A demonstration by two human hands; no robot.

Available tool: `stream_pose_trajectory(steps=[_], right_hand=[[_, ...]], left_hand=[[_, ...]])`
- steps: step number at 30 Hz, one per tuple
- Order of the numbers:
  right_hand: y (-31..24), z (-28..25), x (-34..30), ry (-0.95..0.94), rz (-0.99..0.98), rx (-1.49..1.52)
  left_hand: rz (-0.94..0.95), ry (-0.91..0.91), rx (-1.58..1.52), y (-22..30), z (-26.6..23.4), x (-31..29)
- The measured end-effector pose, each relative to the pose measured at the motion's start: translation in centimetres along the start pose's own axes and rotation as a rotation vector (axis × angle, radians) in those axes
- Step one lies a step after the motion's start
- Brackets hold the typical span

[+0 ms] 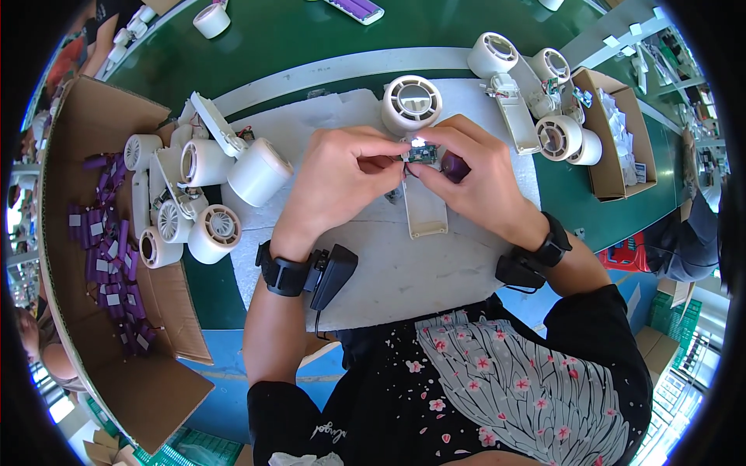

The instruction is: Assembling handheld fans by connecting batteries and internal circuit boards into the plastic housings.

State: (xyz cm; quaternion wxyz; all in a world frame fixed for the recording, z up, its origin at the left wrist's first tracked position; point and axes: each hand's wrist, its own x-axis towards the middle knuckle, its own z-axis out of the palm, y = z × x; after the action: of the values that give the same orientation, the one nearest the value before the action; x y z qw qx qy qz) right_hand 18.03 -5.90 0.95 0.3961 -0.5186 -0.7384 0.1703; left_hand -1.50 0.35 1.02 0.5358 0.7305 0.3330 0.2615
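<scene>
A small green circuit board (422,154) is pinched between the fingertips of both my hands, over an opened white handheld fan. The fan's round head (412,107) points away from me, and its hollow handle shell (426,211) lies toward me. My left hand (338,175) closes thumb and fingers at the board's left end; what else those fingers grip is hidden. At the right end, my right hand (483,177) holds the board by thumb and index finger. A purple battery cell (454,166) shows beneath that hand's curled fingers, partly hidden.
White foam sheet (350,276) covers the green table in front of me. Several fan bodies (260,175) cluster at left, beside a cardboard box (155,380) with purple battery cells (109,256). More fans (559,138) and a smaller carton (614,175) stand at right.
</scene>
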Motion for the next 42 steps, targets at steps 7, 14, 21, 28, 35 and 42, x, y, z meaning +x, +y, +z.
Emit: stream_pose_trajectory(steps=[7, 14, 21, 28, 35, 42], right_hand=[[0.3, 0.1, 0.4, 0.014, -0.038, -0.015], [0.5, 0.1, 0.4, 0.032, -0.061, -0.038], [0.6, 0.4, 0.3, 0.072, -0.098, -0.084], [0.6, 0.5, 0.3, 0.076, -0.081, -0.076], [-0.6, -0.3, 0.2, -0.009, 0.074, -0.043], [-0.5, -0.4, -0.5, -0.032, 0.072, -0.076]], left_hand=[[0.071, 0.055, -0.032, -0.7, 0.1, 0.2], [0.083, 0.061, -0.026, -0.5, 0.3, 0.2], [0.126, 0.079, 0.050, -0.5, 0.4, 0.2], [0.116, 0.039, 0.085, -0.5, 0.2, 0.2], [0.006, -0.019, -0.137, -0.7, -0.2, 0.2], [-0.110, -0.074, -0.163, -0.2, 0.0, 0.3]])
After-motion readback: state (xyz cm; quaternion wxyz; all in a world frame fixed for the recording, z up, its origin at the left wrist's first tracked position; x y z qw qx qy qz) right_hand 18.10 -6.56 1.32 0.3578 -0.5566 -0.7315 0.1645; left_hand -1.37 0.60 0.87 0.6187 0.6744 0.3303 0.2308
